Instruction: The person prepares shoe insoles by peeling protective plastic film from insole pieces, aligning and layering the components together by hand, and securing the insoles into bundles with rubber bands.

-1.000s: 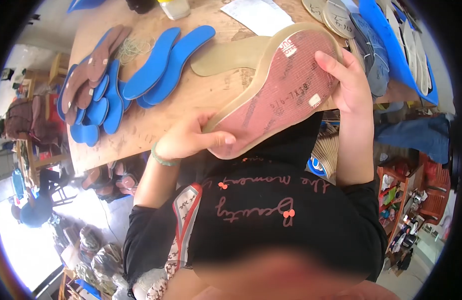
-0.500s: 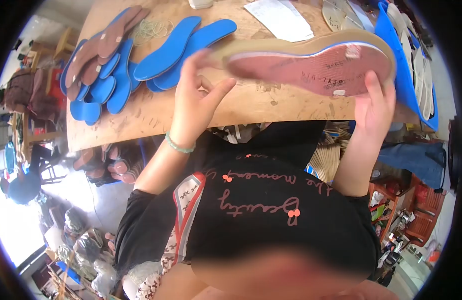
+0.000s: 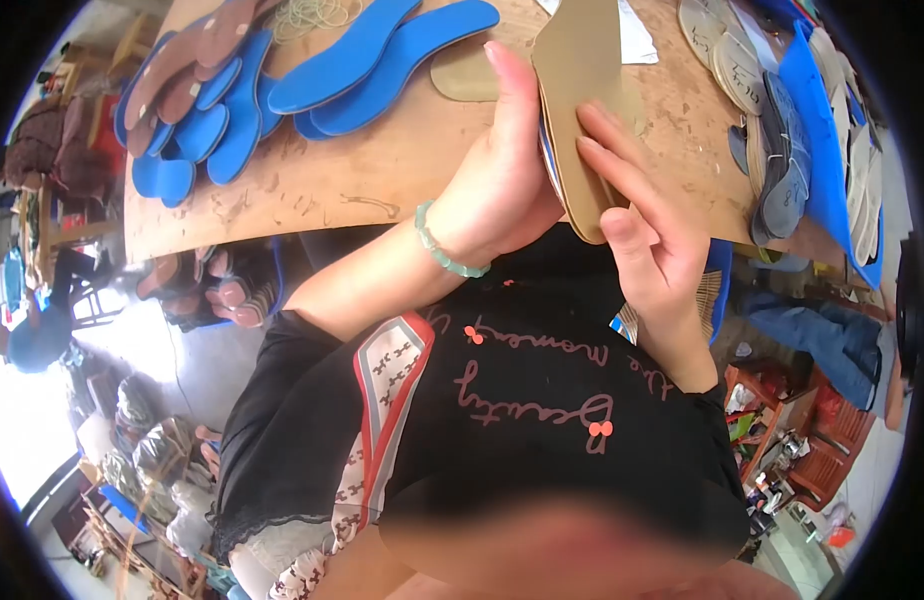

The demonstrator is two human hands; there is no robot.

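This is a workshop: the desk (image 3: 372, 195) bears many blue insoles (image 3: 337, 65) at upper left, a tied insole stack (image 3: 784, 165) at upper right.

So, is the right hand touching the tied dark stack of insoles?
Apart: the head view shows bare tabletop between the right hand and the dark stack.

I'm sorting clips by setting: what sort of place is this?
Probably an insole or shoe-parts workshop: blue insoles overlap on the wooden table, a tan insole is held up, and dark bundled insoles lie tied with string.
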